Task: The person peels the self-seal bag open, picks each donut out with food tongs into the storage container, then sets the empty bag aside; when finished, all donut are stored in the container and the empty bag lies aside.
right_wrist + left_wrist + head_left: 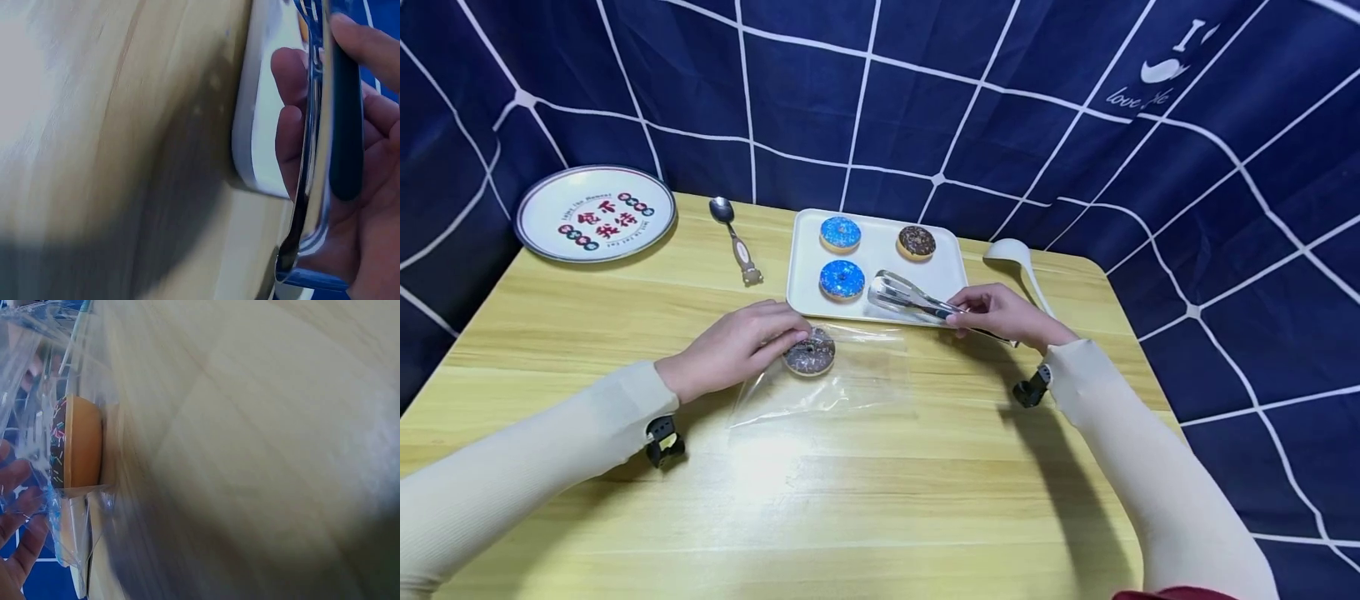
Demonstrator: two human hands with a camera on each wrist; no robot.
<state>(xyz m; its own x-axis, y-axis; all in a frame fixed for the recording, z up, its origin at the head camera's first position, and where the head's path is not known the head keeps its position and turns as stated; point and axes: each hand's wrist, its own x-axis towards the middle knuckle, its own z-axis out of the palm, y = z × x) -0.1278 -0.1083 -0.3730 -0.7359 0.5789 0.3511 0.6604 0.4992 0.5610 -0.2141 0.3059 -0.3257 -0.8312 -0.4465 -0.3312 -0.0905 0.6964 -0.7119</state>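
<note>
My left hand [741,346] pinches the upper left part of a clear plastic bag [865,379]. Inside the bag lies a doughnut with brown icing and sprinkles [810,358]; its orange-tan side and the film around it show in the left wrist view. In my right hand [1000,312] is a pair of metal serving tongs [910,293] with dark grips, thumb on one side and fingers on the other. The tongs' head hangs over the front of a white tray [880,236], beside the nearer of two blue-iced doughnuts [842,280]. A chocolate-iced doughnut [916,242] lies behind the tongs.
Left of the tray lies a spoon [741,250] with a bear-shaped handle end. A large plate with red lettering [597,215] stands at the far left. A white ladle [1011,252] rests right of the tray. Dark blue checked cloth [805,92] hangs behind the table.
</note>
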